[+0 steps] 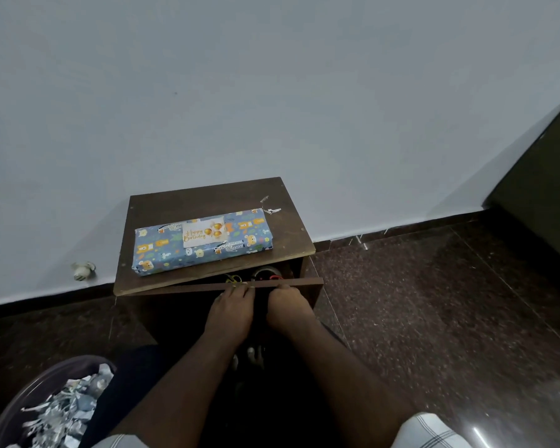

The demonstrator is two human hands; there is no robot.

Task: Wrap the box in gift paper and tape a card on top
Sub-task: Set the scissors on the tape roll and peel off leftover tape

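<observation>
Gripping the front edge of a slightly open drawer (265, 283) at lower centre, the left hand (232, 310) and right hand (288, 307) curl fingers over it. Above, the wrapped box (162, 250), card (204, 235) on top, lies on a small wooden table (207, 195).

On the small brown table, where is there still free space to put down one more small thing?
The brown wooden table top has a bare strip behind the blue wrapped gift box, toward the wall, and a narrower one at its left edge. The right back corner holds small paper scraps. The front is crowded: both the left hand and the right hand are at the open drawer front.
</observation>
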